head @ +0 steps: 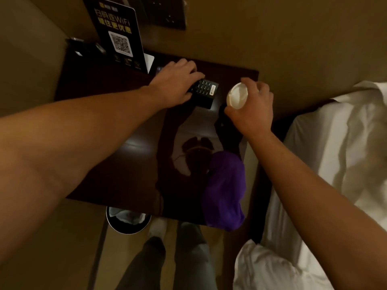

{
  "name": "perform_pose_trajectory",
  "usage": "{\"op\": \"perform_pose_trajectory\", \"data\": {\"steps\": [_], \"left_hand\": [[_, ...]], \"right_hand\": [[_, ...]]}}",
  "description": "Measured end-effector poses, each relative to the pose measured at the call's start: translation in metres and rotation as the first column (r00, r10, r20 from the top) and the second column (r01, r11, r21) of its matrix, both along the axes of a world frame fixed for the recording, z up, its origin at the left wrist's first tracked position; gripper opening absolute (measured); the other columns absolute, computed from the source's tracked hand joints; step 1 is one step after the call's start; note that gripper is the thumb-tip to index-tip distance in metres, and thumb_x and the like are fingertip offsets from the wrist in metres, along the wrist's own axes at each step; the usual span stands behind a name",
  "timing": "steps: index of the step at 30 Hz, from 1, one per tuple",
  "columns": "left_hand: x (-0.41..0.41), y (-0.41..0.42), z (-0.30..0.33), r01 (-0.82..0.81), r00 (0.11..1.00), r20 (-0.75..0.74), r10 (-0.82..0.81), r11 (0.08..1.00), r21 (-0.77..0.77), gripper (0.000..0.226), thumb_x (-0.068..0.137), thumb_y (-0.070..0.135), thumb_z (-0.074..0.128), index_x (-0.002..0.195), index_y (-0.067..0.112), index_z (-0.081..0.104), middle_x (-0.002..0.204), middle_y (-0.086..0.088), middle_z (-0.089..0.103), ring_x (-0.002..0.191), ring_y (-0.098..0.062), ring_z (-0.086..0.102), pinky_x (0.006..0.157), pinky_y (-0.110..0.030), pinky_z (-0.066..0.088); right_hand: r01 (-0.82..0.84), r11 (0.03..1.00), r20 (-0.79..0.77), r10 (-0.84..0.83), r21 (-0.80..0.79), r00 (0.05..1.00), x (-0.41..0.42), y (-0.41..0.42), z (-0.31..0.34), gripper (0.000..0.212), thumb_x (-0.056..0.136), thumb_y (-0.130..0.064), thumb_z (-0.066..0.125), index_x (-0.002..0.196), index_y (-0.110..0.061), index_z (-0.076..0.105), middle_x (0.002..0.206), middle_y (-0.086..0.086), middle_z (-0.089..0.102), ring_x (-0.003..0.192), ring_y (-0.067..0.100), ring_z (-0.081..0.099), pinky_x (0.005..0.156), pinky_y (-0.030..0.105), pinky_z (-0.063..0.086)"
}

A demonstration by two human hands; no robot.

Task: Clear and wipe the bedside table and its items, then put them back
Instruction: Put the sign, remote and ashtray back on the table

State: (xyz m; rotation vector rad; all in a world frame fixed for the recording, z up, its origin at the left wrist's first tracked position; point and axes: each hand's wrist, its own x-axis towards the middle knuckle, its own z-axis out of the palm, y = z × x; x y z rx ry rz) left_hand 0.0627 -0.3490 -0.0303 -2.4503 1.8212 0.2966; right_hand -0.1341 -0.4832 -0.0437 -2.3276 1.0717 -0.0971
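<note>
- The left hand (176, 84) rests on the black telephone (204, 92), fingers curled over its far edge and gripping it; the keypad shows just right of the fingertips.
- The right hand (250, 107) grips a white round lid-like object (237, 96), fingers and thumb curled round its rim; it is too dim to tell what the thing is.
- Both hands are above the far part of the dark bedside table (129, 155).
- A purple cloth (225, 189) lies on the table's near edge, below the right hand, overhanging the edge.
- A WiFi sign (120, 34) stands beyond the left hand.
- A bin (127, 219) sits on the floor under the near edge; white bedding (335, 164) lies right of the right arm.
</note>
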Motion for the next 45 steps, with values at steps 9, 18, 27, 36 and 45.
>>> {"op": "perform_pose_trajectory", "data": {"steps": [9, 18, 27, 36, 45], "left_hand": [[0.020, -0.015, -0.010, -0.084, 0.996, -0.022, 0.085, 0.995, 0.047, 0.062, 0.090, 0.022, 0.070, 0.148, 0.018, 0.048, 0.136, -0.015, 0.049, 0.125, -0.035, 0.046, 0.099, -0.049, 0.042], [0.029, -0.026, -0.022, -0.086, 0.995, -0.054, 0.089, 0.995, 0.055, 0.063, 0.092, 0.018, 0.070, 0.150, 0.017, 0.046, 0.137, -0.017, 0.049, 0.126, -0.037, 0.045, 0.102, -0.049, 0.039], [0.033, -0.026, -0.032, -0.091, 0.987, -0.132, 0.096, 0.995, 0.049, 0.065, 0.091, 0.017, 0.072, 0.150, 0.016, 0.047, 0.137, -0.017, 0.049, 0.127, -0.038, 0.044, 0.102, -0.049, 0.039], [0.039, -0.026, -0.029, -0.093, 0.982, -0.162, 0.099, 0.995, 0.043, 0.063, 0.090, 0.020, 0.071, 0.149, 0.017, 0.049, 0.137, -0.018, 0.050, 0.126, -0.038, 0.045, 0.103, -0.050, 0.039], [0.031, -0.024, -0.019, -0.106, 0.977, -0.186, 0.103, 0.994, -0.004, 0.072, 0.083, 0.027, 0.075, 0.149, 0.021, 0.046, 0.141, -0.015, 0.046, 0.127, -0.037, 0.044, 0.103, -0.048, 0.039]], "right_hand": [[-0.107, 0.994, -0.073, 0.108, 0.009, 0.992, 0.046, -0.029, -0.017, 0.084, 0.076, -0.037, 0.083, 0.149, -0.027, 0.042, 0.147, 0.009, 0.042, 0.135, 0.033, 0.041, 0.094, 0.044, 0.049], [-0.162, 0.987, -0.107, 0.159, -0.022, 0.981, 0.056, -0.034, -0.029, 0.083, 0.079, -0.040, 0.080, 0.152, -0.028, 0.041, 0.148, 0.010, 0.044, 0.133, 0.035, 0.043, 0.098, 0.049, 0.048], [-0.196, 0.979, -0.162, 0.185, -0.059, 0.969, 0.065, -0.033, -0.031, 0.086, 0.080, -0.041, 0.078, 0.155, -0.027, 0.038, 0.153, 0.008, 0.042, 0.136, 0.034, 0.042, 0.106, 0.050, 0.044], [-0.188, 0.980, -0.226, 0.169, -0.070, 0.959, 0.069, -0.030, -0.034, 0.091, 0.079, -0.040, 0.079, 0.156, -0.023, 0.034, 0.161, 0.012, 0.033, 0.144, 0.037, 0.035, 0.112, 0.054, 0.039], [-0.122, 0.991, -0.221, 0.105, -0.061, 0.970, 0.067, -0.023, -0.032, 0.092, 0.079, -0.042, 0.079, 0.155, -0.022, 0.032, 0.166, 0.015, 0.021, 0.152, 0.039, 0.022, 0.116, 0.061, 0.032]]}}
